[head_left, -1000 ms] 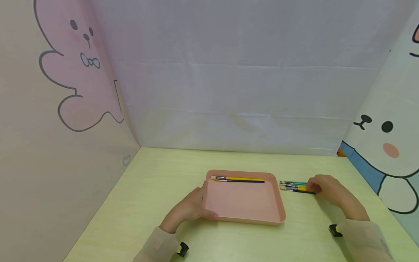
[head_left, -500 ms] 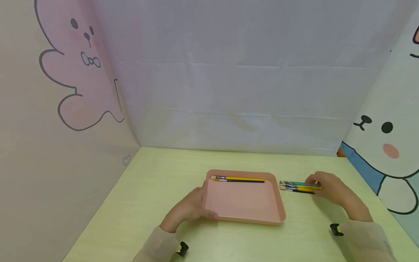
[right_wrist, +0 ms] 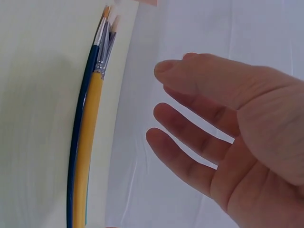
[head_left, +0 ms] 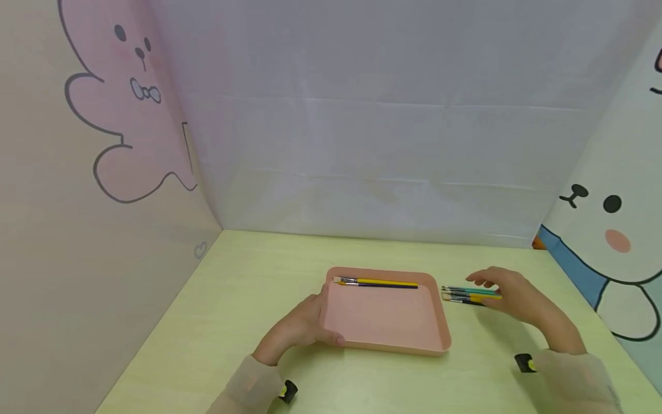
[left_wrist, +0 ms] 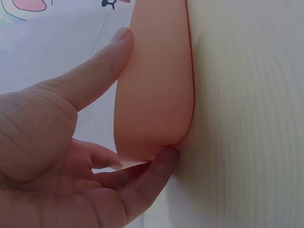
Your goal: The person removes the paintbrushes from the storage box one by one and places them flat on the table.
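Observation:
A shallow pink tray [head_left: 388, 319] lies on the table. My left hand [head_left: 300, 325] grips its near left corner, thumb [left_wrist: 111, 52] along the front wall and fingers around the side, as the left wrist view shows. Inside the tray, a yellow-handled paintbrush [head_left: 393, 282] and a dark-handled one lie along the back wall. To the right of the tray is a small group of paintbrushes [head_left: 468, 295] with teal, yellow and dark handles, bristles toward the tray. Just over their handle ends, my right hand [head_left: 517, 294] holds nothing; in the right wrist view its fingers are loosely bent, apart from the brushes [right_wrist: 88, 123].
The pale wood-grain table [head_left: 383, 385] is bounded by a whitish sheet [head_left: 383, 172] at the back. Side panels with cartoon animals stand left and right. Each wrist wears a small black device [head_left: 288, 393] on its inner side.
My right hand has come off the paintbrushes and its fingers have spread. The yellow and teal handles shifted slightly among the group. The left hand and tray stayed put.

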Demonstrator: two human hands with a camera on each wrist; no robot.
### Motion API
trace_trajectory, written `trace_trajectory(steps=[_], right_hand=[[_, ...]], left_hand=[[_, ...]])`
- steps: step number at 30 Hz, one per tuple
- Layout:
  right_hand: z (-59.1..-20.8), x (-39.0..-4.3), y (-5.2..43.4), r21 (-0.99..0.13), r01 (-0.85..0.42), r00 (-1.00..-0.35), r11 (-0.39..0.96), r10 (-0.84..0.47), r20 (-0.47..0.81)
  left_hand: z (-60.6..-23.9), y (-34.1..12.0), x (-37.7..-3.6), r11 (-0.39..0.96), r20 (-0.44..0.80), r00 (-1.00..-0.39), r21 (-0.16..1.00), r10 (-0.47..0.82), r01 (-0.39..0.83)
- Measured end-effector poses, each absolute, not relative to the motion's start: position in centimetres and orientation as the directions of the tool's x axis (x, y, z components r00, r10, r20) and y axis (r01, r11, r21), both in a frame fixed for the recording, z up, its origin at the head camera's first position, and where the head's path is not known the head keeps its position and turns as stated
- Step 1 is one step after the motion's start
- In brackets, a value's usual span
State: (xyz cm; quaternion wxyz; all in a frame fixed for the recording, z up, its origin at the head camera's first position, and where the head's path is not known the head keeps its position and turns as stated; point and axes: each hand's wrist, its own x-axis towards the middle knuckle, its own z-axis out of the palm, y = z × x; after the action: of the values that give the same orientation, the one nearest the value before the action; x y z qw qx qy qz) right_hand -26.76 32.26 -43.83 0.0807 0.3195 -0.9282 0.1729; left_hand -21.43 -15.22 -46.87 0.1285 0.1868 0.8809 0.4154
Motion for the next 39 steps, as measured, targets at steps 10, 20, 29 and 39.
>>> trace_trajectory(steps=[10,20,29,39], right_hand=[[-42.8,-25.8,29.6,-0.261,-0.694,-0.714,0.671,-0.598,0.364],[-40.1,-26.3,24.5,-0.311,-0.717,-0.696,0.623,-0.653,0.298],[-39.6,-28.2,18.8,-0.366,-0.698,-0.683,0.615,-0.726,0.083],[-40.5,-30.4,14.4,-0.39,-0.706,-0.616,0.591,-0.784,-0.074]], left_hand=[[-47.0,-15.5,-21.4,0.586,-0.054,-0.894,0.773,0.445,0.245],[-46.8,-15.4,-21.3,0.598,-0.069,-0.9,0.768,0.431,0.227],[-47.0,-15.4,-21.2,0.6,-0.043,-0.895,0.756,0.443,0.261],[-47.0,-15.3,-21.4,0.605,-0.047,-0.895,0.753,0.444,0.261]])
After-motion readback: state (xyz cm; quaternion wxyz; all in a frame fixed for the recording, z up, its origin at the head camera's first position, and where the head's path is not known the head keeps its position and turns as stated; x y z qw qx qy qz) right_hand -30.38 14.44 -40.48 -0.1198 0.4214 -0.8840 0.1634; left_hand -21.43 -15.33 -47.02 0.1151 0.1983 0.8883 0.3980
